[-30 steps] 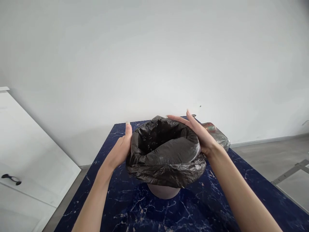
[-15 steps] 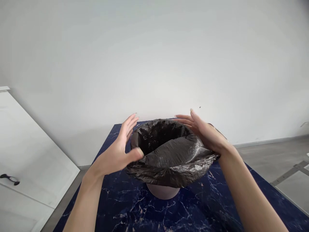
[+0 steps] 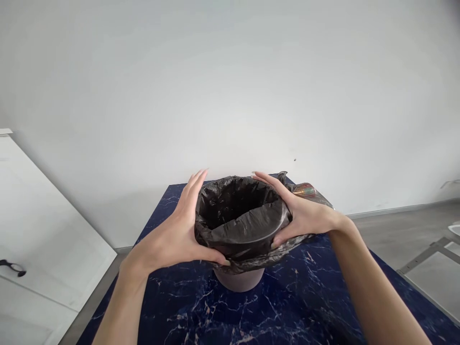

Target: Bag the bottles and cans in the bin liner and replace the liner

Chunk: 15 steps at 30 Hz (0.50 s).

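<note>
Left hand (image 3: 172,235), right hand (image 3: 306,212) gripping black bag (image 3: 247,226) around bin (image 3: 239,281); any lettering on package (image 3: 305,190) unreadable.

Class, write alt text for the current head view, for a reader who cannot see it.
A person's left hand and right hand clasp the sides of a black plastic bag lining a container on a blue, white-veined table.

Left hand (image 3: 181,230) and right hand (image 3: 304,211) curve toward each other, both clasping.
I have the left arm (image 3: 122,302) in from seven o'clock, the left wrist (image 3: 135,262) bent so the left fingers (image 3: 193,188) point toward one and the left thumb (image 3: 212,256) between three and four. My right arm (image 3: 373,282) lies between four and five, the right wrist (image 3: 338,223) bent inward, right fingers (image 3: 273,183) aimed at ten, right thumb (image 3: 285,234) at eight.
</note>
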Tool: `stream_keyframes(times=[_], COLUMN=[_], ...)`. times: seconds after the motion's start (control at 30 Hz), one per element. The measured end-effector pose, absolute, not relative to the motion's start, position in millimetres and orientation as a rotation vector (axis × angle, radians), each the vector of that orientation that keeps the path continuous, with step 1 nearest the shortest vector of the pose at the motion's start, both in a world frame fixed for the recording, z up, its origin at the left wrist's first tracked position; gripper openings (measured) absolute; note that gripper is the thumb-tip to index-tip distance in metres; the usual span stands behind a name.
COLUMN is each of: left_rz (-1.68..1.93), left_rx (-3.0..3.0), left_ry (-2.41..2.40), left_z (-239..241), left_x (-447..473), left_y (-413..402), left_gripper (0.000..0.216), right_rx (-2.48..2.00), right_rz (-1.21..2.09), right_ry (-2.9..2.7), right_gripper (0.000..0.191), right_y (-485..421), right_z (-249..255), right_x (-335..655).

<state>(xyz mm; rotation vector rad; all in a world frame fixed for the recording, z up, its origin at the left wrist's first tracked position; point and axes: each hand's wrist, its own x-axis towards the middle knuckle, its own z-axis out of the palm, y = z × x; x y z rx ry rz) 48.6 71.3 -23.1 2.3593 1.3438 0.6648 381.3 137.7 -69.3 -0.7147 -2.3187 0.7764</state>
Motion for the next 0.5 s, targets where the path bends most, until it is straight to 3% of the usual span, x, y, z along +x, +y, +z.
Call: stream_keyframes(times=[0.33,0.5], left_rz=[0.629,0.321], left_rx=[2.121,2.115], left_ry=[1.212,1.347], left_z=[-54.0,-70.6], left_x=[14.2,-5.2], left_y=[116.5,129.1], left_gripper=[0.155,0.134], right_rx=[-0.719,-0.942], right_rz=[1.038,1.061], right_ry=[-2.181,-2.235], right_gripper=[0.145,0.145], right_y=[149.1,145.9], right_z=[-87.1,-83.5], right_x=[359.7,374.9])
